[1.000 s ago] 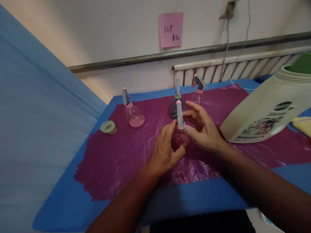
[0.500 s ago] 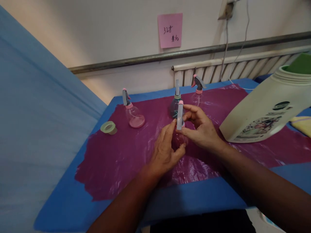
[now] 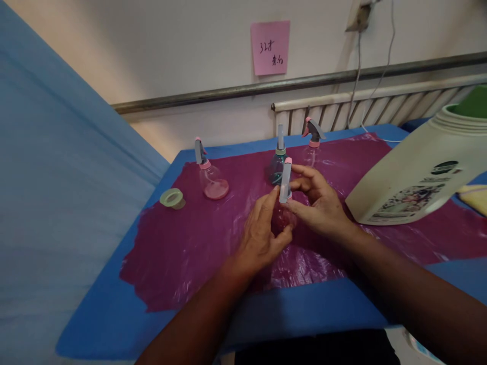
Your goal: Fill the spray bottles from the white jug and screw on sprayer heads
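Observation:
A clear spray bottle (image 3: 283, 219) with a grey and pink trigger head stands between my hands on the purple plastic sheet (image 3: 198, 238). My left hand (image 3: 261, 230) wraps round its body from the left. At the neck, just under the trigger head, the thumb and fingers of my right hand (image 3: 319, 203) close on the collar. Behind it is a teal spray bottle (image 3: 277, 167), partly covered by the held one. Another clear spray bottle (image 3: 215, 185) to the left has pink liquid at its bottom. A fourth spray bottle (image 3: 312, 147) stands at the back, its lower part hidden by my right hand.
A big cream jug (image 3: 403, 187) with its green cap (image 3: 474, 104) leans at the right. A small pale green cup (image 3: 173, 198) lies at the left. A blue curtain (image 3: 57, 177) hangs left; a radiator (image 3: 327, 116) and pipe run along the wall behind.
The trigger head of the held bottle has turned and tilted slightly to the right. Both hands keep their hold; the whole view has shifted a little.

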A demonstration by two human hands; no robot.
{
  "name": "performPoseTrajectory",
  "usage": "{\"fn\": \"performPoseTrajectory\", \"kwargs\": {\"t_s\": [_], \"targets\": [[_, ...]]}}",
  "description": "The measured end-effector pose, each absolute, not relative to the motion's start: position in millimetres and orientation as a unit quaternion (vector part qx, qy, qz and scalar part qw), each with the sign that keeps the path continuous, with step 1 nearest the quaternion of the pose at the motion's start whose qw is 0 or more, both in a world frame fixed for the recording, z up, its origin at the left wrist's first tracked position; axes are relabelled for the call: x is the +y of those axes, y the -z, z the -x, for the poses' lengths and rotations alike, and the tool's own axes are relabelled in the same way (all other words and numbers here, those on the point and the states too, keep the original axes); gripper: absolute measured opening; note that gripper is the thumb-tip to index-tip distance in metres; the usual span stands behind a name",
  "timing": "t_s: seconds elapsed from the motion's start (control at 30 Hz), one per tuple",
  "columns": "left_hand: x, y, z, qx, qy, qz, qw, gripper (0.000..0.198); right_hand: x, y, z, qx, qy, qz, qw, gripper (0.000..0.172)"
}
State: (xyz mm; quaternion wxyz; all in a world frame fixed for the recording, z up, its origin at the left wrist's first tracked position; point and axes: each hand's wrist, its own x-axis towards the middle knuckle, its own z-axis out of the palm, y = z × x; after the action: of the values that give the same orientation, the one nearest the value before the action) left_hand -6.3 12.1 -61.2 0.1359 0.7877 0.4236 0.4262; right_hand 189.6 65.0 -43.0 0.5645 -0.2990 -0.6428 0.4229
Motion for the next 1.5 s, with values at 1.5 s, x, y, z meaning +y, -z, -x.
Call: {"fn": "performPoseTrajectory", "kwargs": {"t_s": [1.5], "targets": [[46,46,39,0.507,-0.732,-0.337,0.305,0.043,169,3,-103,-0.721,-0.225,0.407,0.514,0.038]]}}
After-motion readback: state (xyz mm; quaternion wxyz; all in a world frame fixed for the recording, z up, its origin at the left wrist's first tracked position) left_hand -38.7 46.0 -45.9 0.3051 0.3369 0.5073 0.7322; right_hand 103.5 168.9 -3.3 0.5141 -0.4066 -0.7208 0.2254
